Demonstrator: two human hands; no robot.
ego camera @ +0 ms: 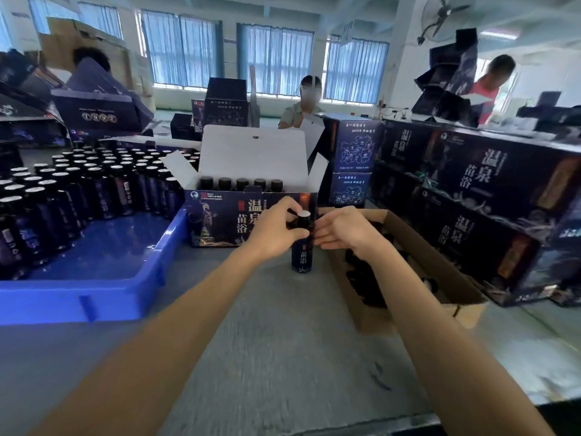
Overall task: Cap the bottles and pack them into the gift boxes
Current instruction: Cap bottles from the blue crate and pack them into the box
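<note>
Hands [276, 231] [342, 229] — upright bottle [302, 251] between them

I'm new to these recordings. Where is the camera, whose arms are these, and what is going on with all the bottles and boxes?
There is no machine here. A person works with bare hands, and the single picture comes from a camera worn on their head, looking forward and down. The left hand grips a dark bottle that stands on the grey table. The right hand reaches its fingers to the bottle's side. The bottle's top looks pale. On the left, a blue tray holds many more bottles. Behind stands an open gift box with a row of dark-topped bottles inside. On the right sits a brown cardboard box holding dark things I cannot make out.
</note>
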